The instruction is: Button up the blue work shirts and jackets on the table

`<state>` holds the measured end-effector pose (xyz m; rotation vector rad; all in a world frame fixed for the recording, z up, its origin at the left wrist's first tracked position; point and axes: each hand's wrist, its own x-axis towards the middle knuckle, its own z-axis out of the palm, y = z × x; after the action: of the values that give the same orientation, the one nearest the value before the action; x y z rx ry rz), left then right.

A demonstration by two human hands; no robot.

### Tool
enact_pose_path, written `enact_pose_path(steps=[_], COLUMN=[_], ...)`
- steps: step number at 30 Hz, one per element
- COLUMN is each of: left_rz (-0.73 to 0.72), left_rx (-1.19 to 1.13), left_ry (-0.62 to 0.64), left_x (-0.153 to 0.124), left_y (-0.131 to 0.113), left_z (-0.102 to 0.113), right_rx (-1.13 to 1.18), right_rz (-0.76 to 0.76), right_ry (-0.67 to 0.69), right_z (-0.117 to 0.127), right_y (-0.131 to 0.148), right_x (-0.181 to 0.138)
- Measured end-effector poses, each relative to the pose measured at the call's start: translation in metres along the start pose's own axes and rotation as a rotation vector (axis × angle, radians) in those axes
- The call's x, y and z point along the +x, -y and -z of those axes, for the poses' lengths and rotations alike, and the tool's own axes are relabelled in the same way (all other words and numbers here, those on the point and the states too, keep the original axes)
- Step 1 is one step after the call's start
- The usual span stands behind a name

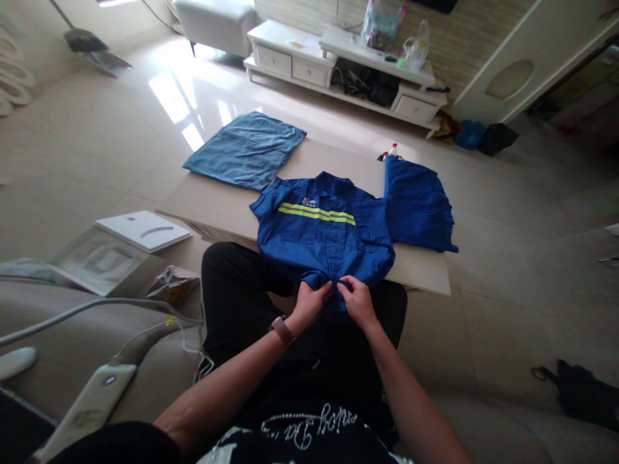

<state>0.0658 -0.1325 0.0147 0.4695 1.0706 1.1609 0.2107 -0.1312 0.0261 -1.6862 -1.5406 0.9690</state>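
Observation:
A bright blue work shirt (323, 232) with a yellow reflective stripe lies spread on a low beige table (227, 203), its hem hanging over the near edge toward me. My left hand (309, 303) pinches the hem at the shirt's front opening. My right hand (356, 299) pinches the hem just beside it, fingers closed on the cloth. A watch sits on my left wrist. I am seated, with my black trousers under the hem.
A folded pale blue cloth (246, 149) lies at the table's far left. A folded bright blue garment (416, 203) lies at the right, a small bottle (393, 150) behind it. A white TV cabinet (338, 71) stands beyond. A white box (142, 230) sits left.

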Motion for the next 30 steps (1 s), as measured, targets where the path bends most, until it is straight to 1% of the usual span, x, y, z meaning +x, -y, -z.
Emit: enact_pose_path(steps=[4,6,7,11,14,16,20,21,23,25,28,30], left_rz=[-0.086,-0.094,-0.089,0.002,0.091,0.114,0.117,0.121,0.141,0.18,0.278,0.324], left_rx=[0.132,0.123,0.106,0.053,0.008,0.002,0.049,0.05,0.019,-0.042,-0.089,-0.074], left_ry=[-0.014,-0.031,-0.043,-0.046,-0.052,-0.038,0.107,0.119,0.075,-0.016,-0.133,-0.174], left_x=[-0.001,0.0,0.0,0.002,0.003,0.003,0.004,0.005,0.006,0.007,0.005,0.003], left_y=[-0.006,-0.01,-0.013,-0.019,-0.016,-0.013,-0.011,-0.011,-0.011,-0.008,-0.001,0.003], left_z=[0.001,0.001,0.0,0.0,0.001,0.002,0.005,0.007,0.014,0.024,0.041,0.052], right_rx=[-0.07,-0.079,-0.073,-0.026,-0.029,-0.063,-0.124,-0.117,-0.068,-0.001,0.056,0.059], right_rz=[0.049,0.049,0.045,0.058,0.092,0.11,0.122,0.108,0.059,0.015,0.006,0.026], right_ry=[-0.067,-0.059,-0.033,0.088,0.104,0.072,-0.06,-0.109,-0.217,-0.292,-0.285,-0.264], right_z=[-0.006,-0.006,-0.005,0.002,0.004,0.002,-0.002,0.0,0.011,0.026,0.051,0.064], right_y=[0.007,0.01,0.011,0.009,0.005,0.003,0.001,0.001,0.0,0.0,0.002,0.003], right_x=[-0.001,-0.002,-0.001,0.002,0.006,0.009,0.017,0.019,0.024,0.028,0.029,0.029])
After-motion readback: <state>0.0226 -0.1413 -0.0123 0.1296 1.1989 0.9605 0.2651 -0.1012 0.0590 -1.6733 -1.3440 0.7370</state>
